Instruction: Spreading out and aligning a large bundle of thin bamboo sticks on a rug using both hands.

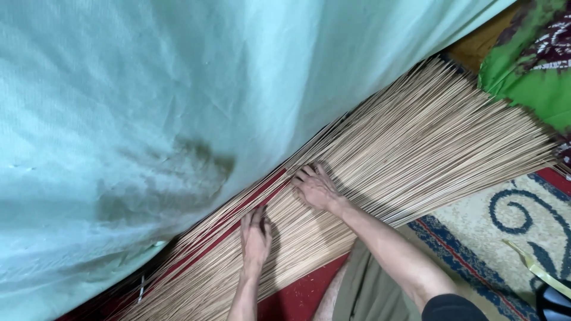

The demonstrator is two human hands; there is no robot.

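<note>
Observed: a broad layer of thin pale sticks (416, 137) lies fanned across a red patterned carpet (303, 297), running from the carpet's lower left edge up toward its upper right corner. A pale green sheet (148, 89) overhangs the upper long edge of the layer, and some sticks pass beneath it.

Left hand (254, 241): flat, palm down, fingers spread and pressed onto the sticks near the lower left part of the layer. It grasps nothing. Red carpet shows through a gap in the sticks just above it.

Right hand (316, 187): likewise flat and spread, fingertips resting on the sticks close to the sheet's edge, a little further up the layer. Nothing is clasped in it.

Handling judgement: each stick appears light, stiff along its length and easily snapped (they are very slender), and as a loose mass they will likely slide and roll over one another. A hold is best taken across a gathered bunch near mid-length, where the layer is densest, not at the splayed tips by the upper right corner.

Surroundings: a cream and blue rug section (511, 220) adjoins the carpet at the right edge, a green patterned cloth (529, 65) sits at the upper right corner, and the person's knee in khaki fabric (372, 285) rests by the lower edge.
</note>
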